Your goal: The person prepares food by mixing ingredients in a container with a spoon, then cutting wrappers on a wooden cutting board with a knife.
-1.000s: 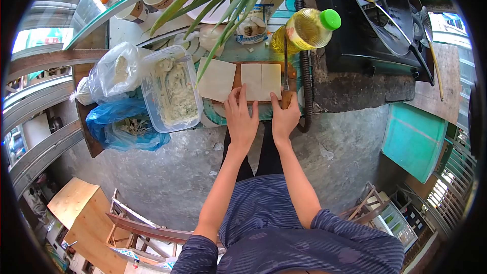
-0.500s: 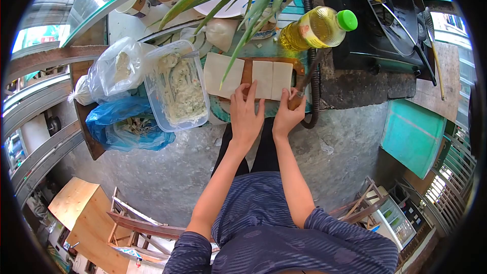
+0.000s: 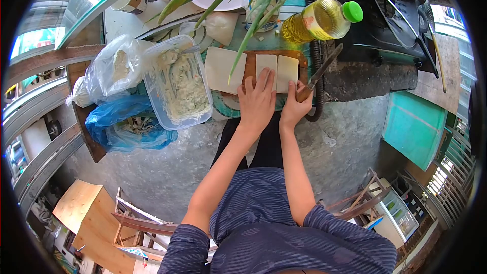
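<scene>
My left hand [image 3: 257, 102] lies with fingers stretched out on a narrow pale wrapper sheet [image 3: 266, 62] on a brown wooden cutting board [image 3: 251, 60]. In my right hand [image 3: 296, 110] is a knife [image 3: 326, 66], gripped by its wooden handle, the blade tilted up and away to the right. The fingertips of that hand meet the lower end of a second cut piece [image 3: 287, 71], which stands a small gap apart from the first. Left of them rests a wider square stack of wrapper sheets [image 3: 223, 68], partly off the board.
A plastic tub of creamy white filling [image 3: 177, 86] stands left, beside a clear bag [image 3: 119, 68] and a blue bag [image 3: 127, 127]. Beyond the board are an oil bottle [image 3: 319, 20] and a black stove [image 3: 365, 35]. Long green leaves [image 3: 251, 15] hang over the table.
The knife blade has swung into plain view on the right. My left hand has shifted right onto the narrow piece, and a gap has opened between the two cut pieces.
</scene>
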The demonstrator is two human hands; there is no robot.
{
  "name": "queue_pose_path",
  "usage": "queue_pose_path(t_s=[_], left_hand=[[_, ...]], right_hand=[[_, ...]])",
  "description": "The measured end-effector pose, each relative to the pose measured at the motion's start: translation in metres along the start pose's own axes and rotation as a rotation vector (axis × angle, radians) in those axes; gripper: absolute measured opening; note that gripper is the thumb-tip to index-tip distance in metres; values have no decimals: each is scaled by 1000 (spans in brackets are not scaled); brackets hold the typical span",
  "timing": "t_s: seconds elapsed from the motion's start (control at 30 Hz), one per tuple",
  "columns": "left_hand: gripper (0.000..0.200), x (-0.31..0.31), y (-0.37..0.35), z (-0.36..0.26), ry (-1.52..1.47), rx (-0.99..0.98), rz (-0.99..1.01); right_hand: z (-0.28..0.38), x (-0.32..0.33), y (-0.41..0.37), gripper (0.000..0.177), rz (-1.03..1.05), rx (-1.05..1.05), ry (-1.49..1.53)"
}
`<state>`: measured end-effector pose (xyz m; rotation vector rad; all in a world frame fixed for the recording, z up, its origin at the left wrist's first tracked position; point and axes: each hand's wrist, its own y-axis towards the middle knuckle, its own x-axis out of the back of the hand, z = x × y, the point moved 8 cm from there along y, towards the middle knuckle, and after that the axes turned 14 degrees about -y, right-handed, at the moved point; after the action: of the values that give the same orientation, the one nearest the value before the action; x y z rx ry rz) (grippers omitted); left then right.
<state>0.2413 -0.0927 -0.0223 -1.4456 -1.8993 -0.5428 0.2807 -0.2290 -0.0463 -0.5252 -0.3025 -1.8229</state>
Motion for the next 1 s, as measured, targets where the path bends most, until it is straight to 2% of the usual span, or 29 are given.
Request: queue_pose_path(t_s=[0.3, 0.4, 0.57, 0.63, 0.73, 0.83, 1.0], left_hand=[[52, -2, -1, -1, 39, 19, -21], [51, -3, -1, 0, 43, 29, -16], [51, -3, 0, 0, 21, 24, -15], [51, -3, 0, 0, 11, 28, -2], [51, -2, 0, -1, 30, 15, -3], [51, -2, 0, -2, 42, 37, 21], [51, -2, 0, -2, 48, 36, 2]], right_hand=[[-32, -6, 3, 30, 8, -153, 188], [-23, -5, -2, 30, 49, -300, 234], [-26, -6, 3, 29, 82, -254, 192], [-19, -6, 5, 29, 130, -313, 185], [-18, -8, 14, 29, 158, -225, 94], [-22, -10, 16, 31, 182, -242, 70], [-25, -8, 11, 31, 95, -296, 159]])
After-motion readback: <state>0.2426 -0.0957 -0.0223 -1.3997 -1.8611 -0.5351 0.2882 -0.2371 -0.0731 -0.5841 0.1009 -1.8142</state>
